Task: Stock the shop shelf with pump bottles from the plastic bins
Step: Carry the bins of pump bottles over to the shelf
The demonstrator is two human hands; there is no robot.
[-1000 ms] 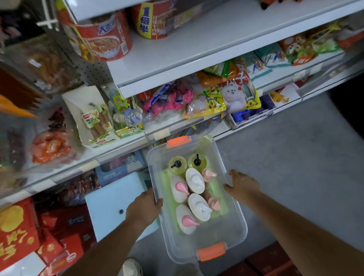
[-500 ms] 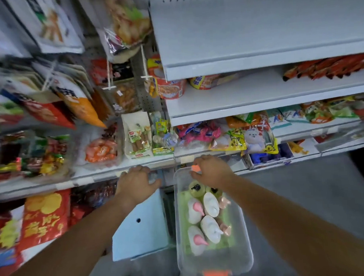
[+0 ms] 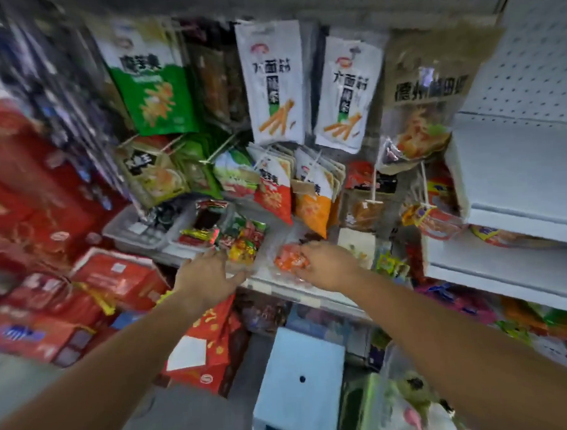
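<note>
Below the long white metal shelf, bottom right, a clear plastic bin holds the white-and-pink pump bottles. The left hand rests its fingers loosely spread on a clear snack tray. The right hand covers orange packets — grip too blurred to tell.

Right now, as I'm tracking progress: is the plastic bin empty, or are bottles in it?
Not empty: pump bottles show inside the bin at lower right; blurred, count unclear.

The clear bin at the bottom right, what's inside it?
Pump bottles are in the bin: a yellow-green bottle with a black pump, a white bottle with a pink pump. The right forearm and the frame edge cover the rest, so the count cannot be told.
</note>
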